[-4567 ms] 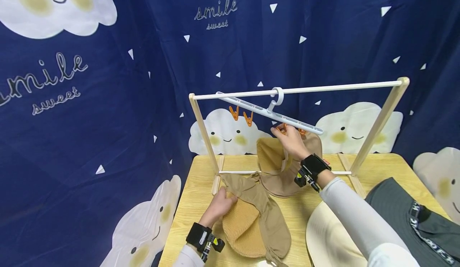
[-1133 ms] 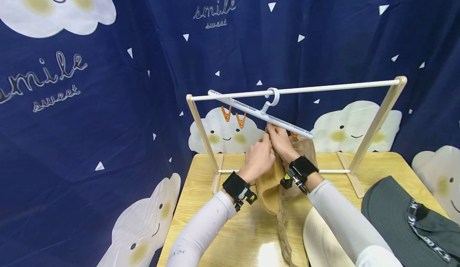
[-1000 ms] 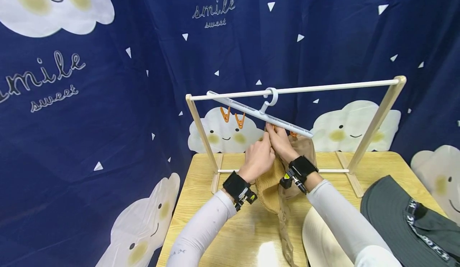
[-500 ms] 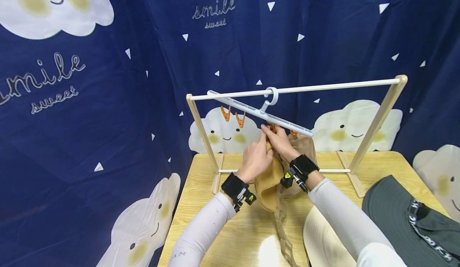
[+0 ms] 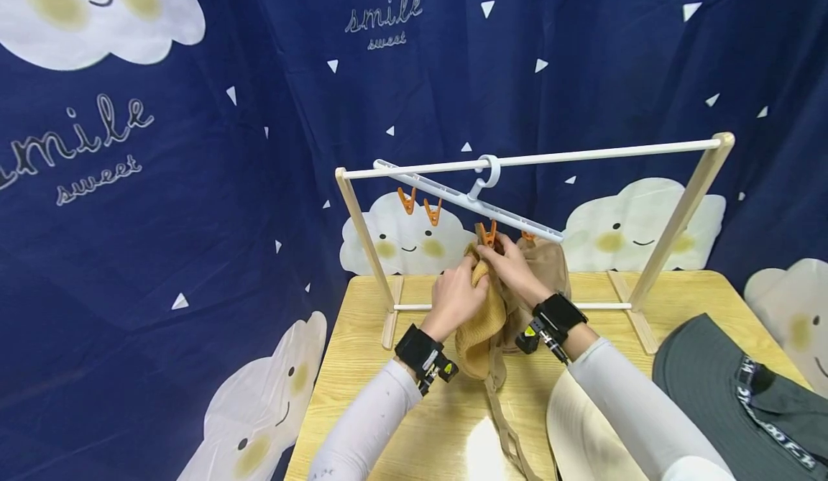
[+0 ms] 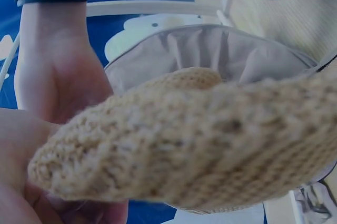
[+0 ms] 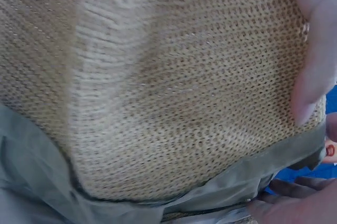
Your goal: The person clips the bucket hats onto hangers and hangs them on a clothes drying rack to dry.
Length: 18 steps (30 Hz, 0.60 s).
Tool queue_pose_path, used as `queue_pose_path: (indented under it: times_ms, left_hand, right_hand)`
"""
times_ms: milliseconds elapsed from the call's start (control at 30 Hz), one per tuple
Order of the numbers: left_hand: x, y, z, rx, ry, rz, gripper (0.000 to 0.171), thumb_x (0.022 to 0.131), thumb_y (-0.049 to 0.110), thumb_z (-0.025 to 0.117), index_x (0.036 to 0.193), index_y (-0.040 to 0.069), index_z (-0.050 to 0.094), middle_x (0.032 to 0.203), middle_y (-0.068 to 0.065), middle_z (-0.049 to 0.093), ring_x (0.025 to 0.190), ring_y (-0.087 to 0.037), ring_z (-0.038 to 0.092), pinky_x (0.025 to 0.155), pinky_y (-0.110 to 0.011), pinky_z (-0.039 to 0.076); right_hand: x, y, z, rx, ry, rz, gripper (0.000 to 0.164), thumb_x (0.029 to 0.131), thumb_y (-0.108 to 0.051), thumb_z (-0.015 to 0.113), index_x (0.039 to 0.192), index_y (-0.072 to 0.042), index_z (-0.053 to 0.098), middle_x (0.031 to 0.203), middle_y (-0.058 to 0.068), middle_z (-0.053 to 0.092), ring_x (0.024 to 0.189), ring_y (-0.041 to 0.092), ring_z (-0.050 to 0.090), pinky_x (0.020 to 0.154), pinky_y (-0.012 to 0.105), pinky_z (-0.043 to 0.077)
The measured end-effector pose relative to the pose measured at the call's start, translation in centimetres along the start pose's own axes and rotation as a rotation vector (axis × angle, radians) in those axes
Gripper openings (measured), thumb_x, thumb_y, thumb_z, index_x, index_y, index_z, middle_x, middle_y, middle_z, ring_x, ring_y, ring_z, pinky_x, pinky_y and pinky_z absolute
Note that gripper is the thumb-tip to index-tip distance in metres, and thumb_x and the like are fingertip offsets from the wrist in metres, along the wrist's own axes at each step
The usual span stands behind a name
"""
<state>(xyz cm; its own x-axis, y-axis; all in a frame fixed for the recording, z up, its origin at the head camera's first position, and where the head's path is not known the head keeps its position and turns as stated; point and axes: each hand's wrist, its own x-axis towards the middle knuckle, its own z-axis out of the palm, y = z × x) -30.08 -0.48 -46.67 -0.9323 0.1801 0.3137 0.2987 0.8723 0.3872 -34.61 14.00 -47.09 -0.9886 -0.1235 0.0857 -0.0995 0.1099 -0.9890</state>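
The knitted hat (image 5: 479, 337), mustard with a brown cloth trim, hangs between both hands beneath the white hanger (image 5: 453, 197); 4.6 s ago it was down on the worktop (image 5: 420, 409) in the left hand (image 5: 453, 298) alone. The left hand's fingers pinch its upper edge, the knit folded between thumb and fingers in the left wrist view. The right hand (image 5: 516, 271) pinches the hat a little higher, thumb in front and fingers behind, just under an orange clip (image 5: 487, 235). Half a second ago the right hand partly covered that clip; now the fingers sit lower and it shows plainly against the hanger. Whether it bites the cloth I cannot tell.

A long brown strap (image 5: 507, 431) trails from the hat down to the worktop, where 4.6 s ago the trim lay bunched. Directly behind the right hand, a brown hat (image 5: 550, 265) hangs near the hanger's right end, as it did before. Two more clips (image 5: 433, 213) hang on the hanger's left half, with nothing in them, unchanged. The hanger is hooked on the rack's bar (image 5: 601, 154) and slants down to the right. The cream hat (image 5: 585, 423) and dark grey hat (image 5: 698, 380) lie at the right of the worktop, where they were earlier.
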Motion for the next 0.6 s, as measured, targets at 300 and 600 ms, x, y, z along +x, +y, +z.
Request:
queue_pose_path:
  times_ms: [300,600]
  left_hand:
    - [-1.1,-1.3,-0.6,-0.103,-0.056,-0.112,0.052,0.099,0.058,0.056,0.130,0.018,0.067,0.109,-0.010,0.076,0.095,-0.031,0.073,0.074,-0.043,0.054]
    - [-1.7,-2.8,-2.1,-0.279,-0.007,-0.124,0.049,0.101,0.056,0.056,0.130,0.018,0.066,0.118,0.001,0.076,0.103,-0.018,0.073,0.085,-0.042,0.055]
  right_hand:
    - [-2.6,0.5,-1.6,0.049,-0.059,-0.030,0.068,0.110,-0.018,0.053,0.162,0.008,0.018,0.168,0.029,0.025,0.158,0.040,0.023,0.125,0.051,0.023]
    - [-6.3,1.9,-4.6,-0.150,-0.002,-0.150,0.050,0.110,-0.012,0.053,0.151,0.012,0.041,0.150,0.035,0.048,0.139,0.040,0.050,0.103,0.011,0.039]
